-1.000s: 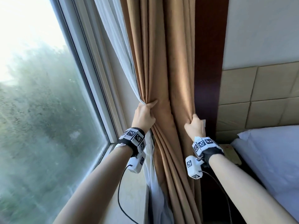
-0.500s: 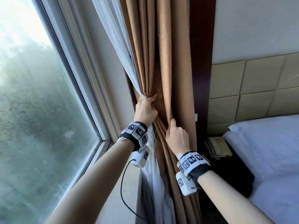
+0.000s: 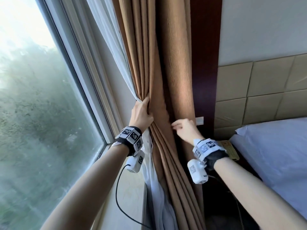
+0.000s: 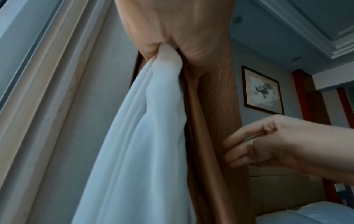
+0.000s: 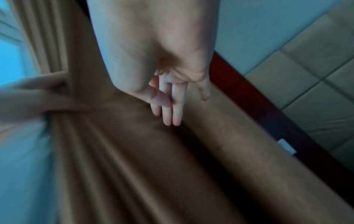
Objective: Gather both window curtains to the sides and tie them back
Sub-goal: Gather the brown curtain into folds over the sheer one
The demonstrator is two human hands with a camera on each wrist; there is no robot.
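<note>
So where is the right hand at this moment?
In the head view the right hand is right of centre, fingers straight against the brown curtain, right of the left hand that grips the gathered folds.

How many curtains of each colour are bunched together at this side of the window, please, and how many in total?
Brown curtain: 1
White sheer curtain: 1
Total: 2
The left hand grips both together; the right hand holds neither.

Blurred right-wrist view; brown curtain [image 3: 176,80] hides the left hand's [image 3: 141,117] fingertips.
</note>
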